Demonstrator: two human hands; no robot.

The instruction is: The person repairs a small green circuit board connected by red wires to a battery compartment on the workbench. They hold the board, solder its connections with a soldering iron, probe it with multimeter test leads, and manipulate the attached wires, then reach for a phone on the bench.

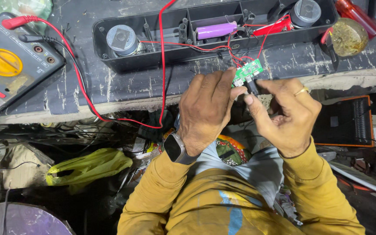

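My left hand (pixel 207 109) pinches a small green circuit board (pixel 247 71) at the front edge of the dark workbench (pixel 122 85). My right hand (pixel 288 113), with a ring on one finger, holds a small black plug (pixel 252 85) against the board's lower edge. Thin red and black wires run from the board up into an opened long black speaker housing (pixel 153 56). Inside that housing sit a round speaker driver (pixel 121 39) at the left, a purple cylindrical battery cell (pixel 216 30) in the middle and another driver (pixel 306 12) at the right.
A grey and yellow multimeter (pixel 9 61) lies at the left, its red lead (pixel 83 87) looping over the bench edge. A red-handled tool (pixel 357 17) and an amber round object (pixel 348 37) lie at the right. A yellow plastic bag (pixel 88 165) and clutter sit below the bench.
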